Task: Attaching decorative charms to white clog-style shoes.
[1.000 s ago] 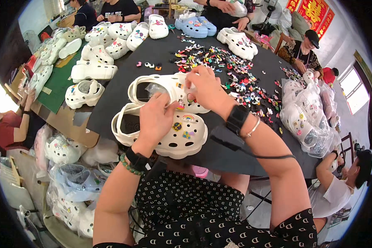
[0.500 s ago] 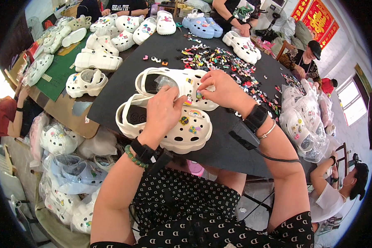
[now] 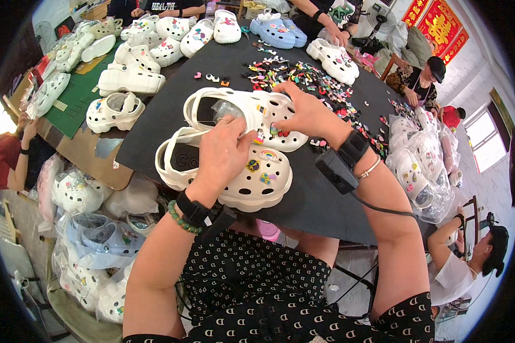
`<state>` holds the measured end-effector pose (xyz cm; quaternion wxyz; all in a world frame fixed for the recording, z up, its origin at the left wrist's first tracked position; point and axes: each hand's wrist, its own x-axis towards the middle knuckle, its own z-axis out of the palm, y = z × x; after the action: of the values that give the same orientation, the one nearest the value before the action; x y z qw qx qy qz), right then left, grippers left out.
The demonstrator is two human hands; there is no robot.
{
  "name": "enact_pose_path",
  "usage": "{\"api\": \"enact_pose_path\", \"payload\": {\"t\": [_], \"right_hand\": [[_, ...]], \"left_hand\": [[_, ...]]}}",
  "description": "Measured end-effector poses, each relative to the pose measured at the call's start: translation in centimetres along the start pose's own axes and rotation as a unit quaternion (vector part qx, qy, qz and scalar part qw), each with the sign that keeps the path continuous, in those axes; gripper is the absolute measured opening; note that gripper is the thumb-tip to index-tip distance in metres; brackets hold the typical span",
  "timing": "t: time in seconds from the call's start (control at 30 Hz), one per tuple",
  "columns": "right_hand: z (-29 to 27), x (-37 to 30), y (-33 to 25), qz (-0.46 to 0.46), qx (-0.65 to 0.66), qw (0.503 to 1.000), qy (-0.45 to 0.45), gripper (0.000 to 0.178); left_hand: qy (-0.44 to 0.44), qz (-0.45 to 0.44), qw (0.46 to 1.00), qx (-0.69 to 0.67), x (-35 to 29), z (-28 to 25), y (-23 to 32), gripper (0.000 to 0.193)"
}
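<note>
two cream clogs lie side by side on the black worktop (image 3: 326, 200) right in front of the person, toes pointing to the right; the near clog (image 3: 240, 177) sits by the worktop's front edge and the far clog (image 3: 243, 114) touches it along one side. the left hand (image 3: 220, 157) rests palm down on the near clog, its fingers curled and pressing down where the two clogs meet, so it is closed rather than spread, though what sits under the fingertips is hidden. the right hand (image 3: 303, 111) lies over the toe of the far clog, fingers bent and pinched against its top beside a small charm (image 3: 273, 130); whether it grips the charm i cannot tell. the near clog already carries several bright charms on its toe, among them a rainbow charm (image 3: 268, 154). a loose scatter of small colourful charms (image 3: 303, 74) spreads over the worktop behind the hands, and more white clogs (image 3: 129, 77) stand along the far left edge, with blue clogs (image 3: 277, 31) at the back
</note>
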<state>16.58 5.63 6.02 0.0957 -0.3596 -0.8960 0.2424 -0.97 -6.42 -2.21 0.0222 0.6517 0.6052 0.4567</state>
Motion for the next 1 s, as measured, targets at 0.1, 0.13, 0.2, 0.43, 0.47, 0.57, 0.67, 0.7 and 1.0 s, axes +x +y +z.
{"api": "enact_pose_path", "payload": {"t": [0.1,0.13,0.2,0.43,0.47,0.57,0.67,0.7,1.0], "right_hand": [[0.4,0.3,0.7,-0.017,0.016,1.000,0.006,0.075],[0.6,0.4,0.7,-0.015,0.032,0.999,0.003,0.075],[1.1,0.9,1.3,-0.006,0.071,0.997,-0.012,0.072],[2.3,1.0,1.8,0.006,-0.038,0.997,0.064,0.067],[2.4,1.1,1.7,0.008,-0.037,0.997,0.063,0.067],[2.7,1.3,1.9,0.030,-0.044,0.996,0.073,0.070],[2.9,1.6,2.4,0.036,-0.064,0.995,0.074,0.068],[3.1,1.7,2.3,0.034,-0.063,0.994,0.078,0.068],[2.2,1.2,2.5,-0.021,-0.051,0.997,0.058,0.065]], "left_hand": [[-0.012,-0.021,1.000,0.009,-0.1,-0.1,0.2,0.026],[-0.013,-0.024,1.000,0.009,-0.1,-0.1,0.3,0.026],[-0.017,-0.030,0.999,0.001,-0.1,-0.1,0.3,0.026],[-0.017,-0.007,1.000,0.003,-0.1,-0.2,0.4,0.025],[-0.020,-0.019,1.000,0.001,-0.1,-0.2,0.4,0.025],[-0.023,-0.019,1.000,0.002,0.1,-0.1,0.2,0.025],[-0.016,-0.001,1.000,0.008,0.1,0.1,0.1,0.025],[-0.011,0.005,1.000,0.011,0.1,0.2,0.0,0.024],[0.003,-0.012,1.000,0.005,-0.1,0.0,0.5,0.026]]}}
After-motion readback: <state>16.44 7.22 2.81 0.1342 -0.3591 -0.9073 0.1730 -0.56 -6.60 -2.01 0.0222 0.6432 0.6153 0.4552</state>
